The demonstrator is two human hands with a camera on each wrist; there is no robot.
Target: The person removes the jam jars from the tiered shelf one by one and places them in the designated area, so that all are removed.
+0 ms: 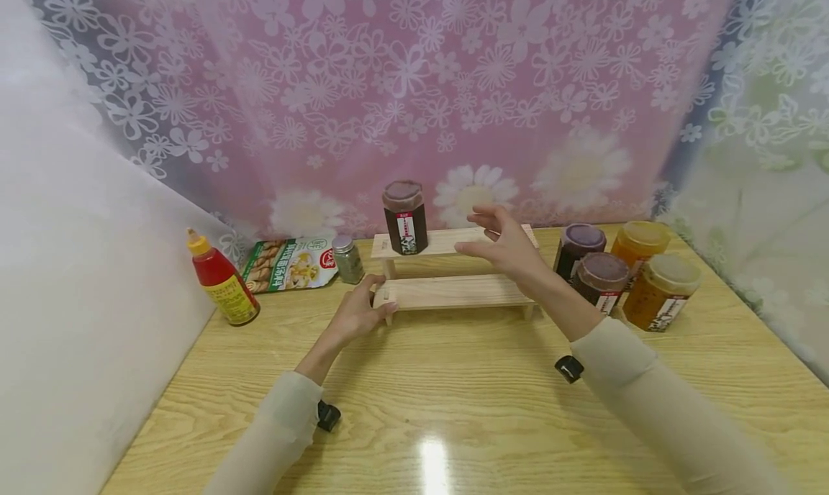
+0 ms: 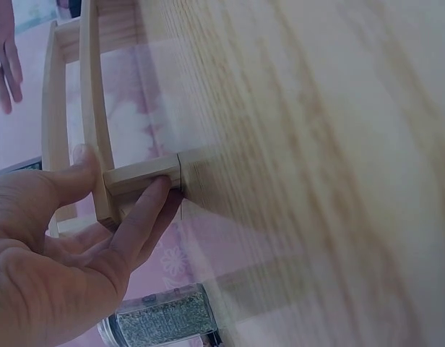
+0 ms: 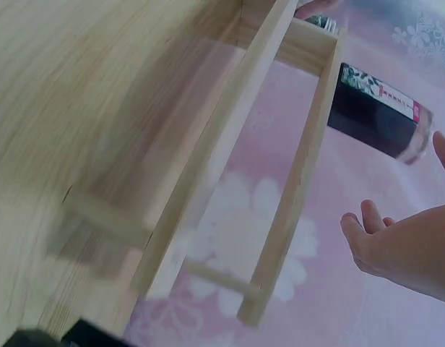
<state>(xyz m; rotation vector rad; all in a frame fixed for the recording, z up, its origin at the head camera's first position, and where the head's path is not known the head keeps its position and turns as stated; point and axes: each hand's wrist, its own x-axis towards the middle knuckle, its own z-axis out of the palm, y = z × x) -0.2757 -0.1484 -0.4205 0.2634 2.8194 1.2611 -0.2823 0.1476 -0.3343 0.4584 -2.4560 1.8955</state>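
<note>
A two-step wooden rack (image 1: 453,291) stands on the table. My left hand (image 1: 354,315) grips the left end of its lower step; in the left wrist view, the thumb lies on the board and the fingers are curled against the leg. On the left part of the upper step stands a dark jam jar (image 1: 406,225) with a purplish lid and a red-and-white label. To the right of this jar, my right hand (image 1: 508,250) hovers over the upper step, fingers and thumb spread apart with nothing between them. The right wrist view shows it apart from the jar (image 3: 374,112).
Right of the rack stand several jars: two dark ones (image 1: 602,272) and two amber ones (image 1: 660,290). On the left are a red sauce bottle (image 1: 227,283) with a yellow cap, a green-and-white food packet (image 1: 291,265) and a small spice jar (image 1: 348,260). A flowered curtain (image 1: 414,106) hangs behind.
</note>
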